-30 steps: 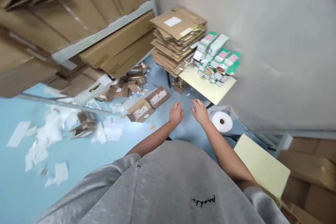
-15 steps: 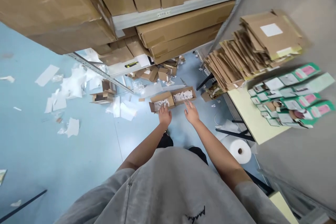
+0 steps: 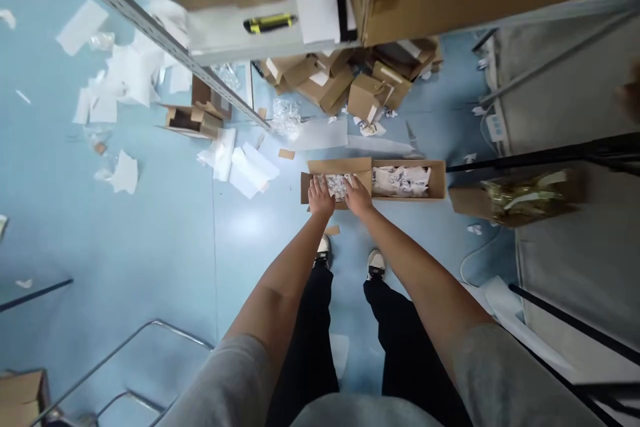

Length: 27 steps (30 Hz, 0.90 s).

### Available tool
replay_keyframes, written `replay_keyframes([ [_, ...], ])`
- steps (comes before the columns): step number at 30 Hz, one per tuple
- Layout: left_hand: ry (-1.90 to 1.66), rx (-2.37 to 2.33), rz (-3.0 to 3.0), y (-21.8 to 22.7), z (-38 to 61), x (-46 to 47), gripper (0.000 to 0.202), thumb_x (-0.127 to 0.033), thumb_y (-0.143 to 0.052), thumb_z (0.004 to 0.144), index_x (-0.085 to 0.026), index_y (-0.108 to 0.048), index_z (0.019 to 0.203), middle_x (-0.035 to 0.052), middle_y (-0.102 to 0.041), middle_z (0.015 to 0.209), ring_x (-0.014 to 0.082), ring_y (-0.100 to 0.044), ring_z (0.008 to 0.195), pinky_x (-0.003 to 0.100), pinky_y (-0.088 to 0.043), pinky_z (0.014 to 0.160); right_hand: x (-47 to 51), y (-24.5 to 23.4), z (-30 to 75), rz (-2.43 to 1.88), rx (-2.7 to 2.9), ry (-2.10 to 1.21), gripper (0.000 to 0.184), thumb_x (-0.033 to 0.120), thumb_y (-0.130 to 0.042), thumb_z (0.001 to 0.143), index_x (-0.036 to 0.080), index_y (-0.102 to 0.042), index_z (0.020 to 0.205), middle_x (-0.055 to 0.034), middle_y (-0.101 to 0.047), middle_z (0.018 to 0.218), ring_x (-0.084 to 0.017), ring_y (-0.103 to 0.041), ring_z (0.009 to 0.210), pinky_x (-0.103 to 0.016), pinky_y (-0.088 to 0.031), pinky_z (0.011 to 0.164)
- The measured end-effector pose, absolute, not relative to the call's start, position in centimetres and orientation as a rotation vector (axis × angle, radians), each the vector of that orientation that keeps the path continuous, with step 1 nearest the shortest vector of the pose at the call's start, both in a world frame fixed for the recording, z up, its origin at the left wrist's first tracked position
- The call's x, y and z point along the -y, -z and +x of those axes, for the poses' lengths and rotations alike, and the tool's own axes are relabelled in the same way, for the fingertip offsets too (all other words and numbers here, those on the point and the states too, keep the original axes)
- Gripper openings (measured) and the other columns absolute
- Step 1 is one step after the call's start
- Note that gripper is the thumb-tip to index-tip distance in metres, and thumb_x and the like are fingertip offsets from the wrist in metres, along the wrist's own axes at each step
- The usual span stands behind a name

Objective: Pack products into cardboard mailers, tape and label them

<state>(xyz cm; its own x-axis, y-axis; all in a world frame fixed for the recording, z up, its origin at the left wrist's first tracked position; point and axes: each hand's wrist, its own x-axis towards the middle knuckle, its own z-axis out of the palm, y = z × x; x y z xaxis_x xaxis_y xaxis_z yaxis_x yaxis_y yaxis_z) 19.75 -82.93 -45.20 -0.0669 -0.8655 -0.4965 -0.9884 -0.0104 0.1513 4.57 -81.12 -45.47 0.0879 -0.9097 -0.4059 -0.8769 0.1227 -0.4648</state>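
Observation:
Two cardboard boxes stand end to end on the floor, or one long box with a divide; I cannot tell which. The left part [image 3: 340, 165] has raised flaps and crumpled pale wrapping [image 3: 337, 184] inside. In the right part [image 3: 438, 179] lies more crumpled white paper [image 3: 400, 180]. My left hand [image 3: 321, 197] is over the left part, fingers stretched out onto the wrapping near its left end. My right hand [image 3: 357, 196] rests at the right end of the same part, fingers also extended. Neither hand is wrapped round anything.
Above the boxes runs a metal shelf [image 3: 225, 37] with cartons and a yellow-black cutter [image 3: 270, 23]. Behind lie several discarded cartons [image 3: 325, 83]. Paper sheets [image 3: 250, 170] and a small open box [image 3: 193, 121] are at left. Black table legs [image 3: 540, 150] and another carton [image 3: 470, 202] stand right.
My view has tipped down and come closer to the floor. Both hands have reached down into the left part of the boxes; the right hand has shifted leftward relative to them.

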Motion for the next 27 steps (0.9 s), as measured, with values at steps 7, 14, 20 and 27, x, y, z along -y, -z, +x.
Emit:
replay_keyframes([
  [7, -0.851, -1.727, -1.782, 62.4, 19.4, 86.0, 0.120, -0.040, -0.078, 0.085, -0.020, 0.001, 0.174, 0.0214, 0.000, 0.180, 0.0483, -0.013, 0.163, 0.060, -0.036, 0.123, 83.5, 63.6, 5.8, -1.743, -1.627, -0.138, 0.084, 0.015, -0.069, 0.092, 0.020, -0.034, 0.169, -0.0148, -0.020, 0.179, -0.036, -0.029, 0.161, -0.050, -0.031, 0.129],
  [14, -0.956, -1.678, -1.794, 68.5, 19.9, 86.5, 0.083, -0.023, -0.061, 0.097, -0.018, -0.023, 0.171, 0.0320, -0.032, 0.168, 0.0455, -0.048, 0.148, 0.058, -0.051, 0.109, 84.5, 69.6, 7.0, -1.632, -1.618, -0.219, 0.093, 0.021, -0.075, 0.090, 0.025, -0.029, 0.171, -0.0189, -0.032, 0.173, -0.040, -0.050, 0.146, -0.052, -0.044, 0.118],
  [20, -1.014, -1.783, -1.770, 67.7, 20.2, 86.5, 0.043, -0.012, -0.037, 0.105, -0.008, -0.063, 0.138, 0.0274, -0.063, 0.138, 0.0350, -0.065, 0.129, 0.049, -0.054, 0.106, 84.0, 69.9, 8.2, -1.579, -1.672, -0.144, 0.071, 0.022, -0.072, 0.090, 0.023, -0.051, 0.158, -0.0193, -0.044, 0.163, -0.037, -0.054, 0.138, -0.049, -0.048, 0.110],
  [27, -1.025, -2.038, -2.034, 66.5, 21.3, 86.5, 0.032, -0.015, -0.045, 0.102, -0.012, -0.066, 0.126, 0.0260, -0.055, 0.146, 0.0403, -0.049, 0.141, 0.058, -0.049, 0.111, 84.2, 68.8, 8.1, -1.587, -1.689, 0.182, 0.039, 0.010, -0.060, 0.089, 0.023, -0.073, 0.123, -0.0130, -0.065, 0.133, -0.026, -0.068, 0.108, -0.040, -0.054, 0.102],
])
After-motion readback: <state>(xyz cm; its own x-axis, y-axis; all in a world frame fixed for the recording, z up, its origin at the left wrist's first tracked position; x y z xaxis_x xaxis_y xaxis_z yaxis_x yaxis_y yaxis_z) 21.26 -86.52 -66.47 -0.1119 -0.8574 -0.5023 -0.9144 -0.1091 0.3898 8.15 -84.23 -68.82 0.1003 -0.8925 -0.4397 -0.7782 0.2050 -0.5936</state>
